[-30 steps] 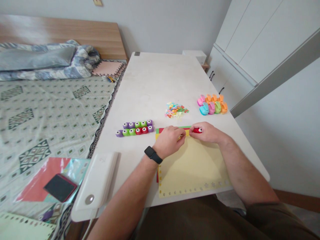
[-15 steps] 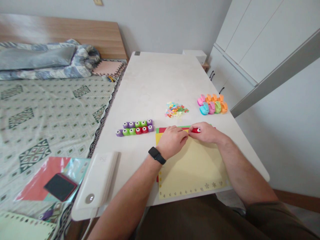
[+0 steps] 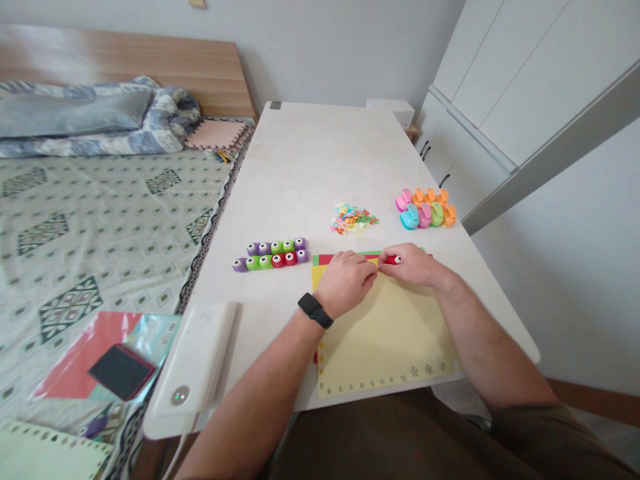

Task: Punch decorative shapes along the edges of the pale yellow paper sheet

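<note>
We enter the right grip (image 3: 413,265) first: clenched, its fingers closed around a red craft punch (image 3: 393,260), which sits at the far edge of a pale yellow paper sheet (image 3: 385,340). The sheet lies on the desk (image 3: 300,167) directly below both grips, toward the wearer, and a row of small punched shapes, including flowers, runs along its near edge.

We record the left grip (image 3: 345,283) just beside the right, its fingers curled down at that same far edge. We cannot tell whether it pinches the sheet or only presses on it. A black smartwatch (image 3: 315,311) sits on the left wrist. Red and green paper sheets (image 3: 340,258) show just past the yellow sheet, beneath the grips.

Further items on the desk, by position from the grips: to the left of the left grip, two rows of purple, green and red craft punches (image 3: 270,255); straight ahead, a small heap of multicoloured paper cut-outs (image 3: 353,219); ahead and to the right, a cluster of pink, orange, teal and green craft punches (image 3: 425,210); nearer and to the left, a white power bank (image 3: 193,360).

Well left of the grips, on the bed (image 3: 100,227), we list a red paper sheet (image 3: 70,360) and a black rectangular pad (image 3: 121,372).
</note>
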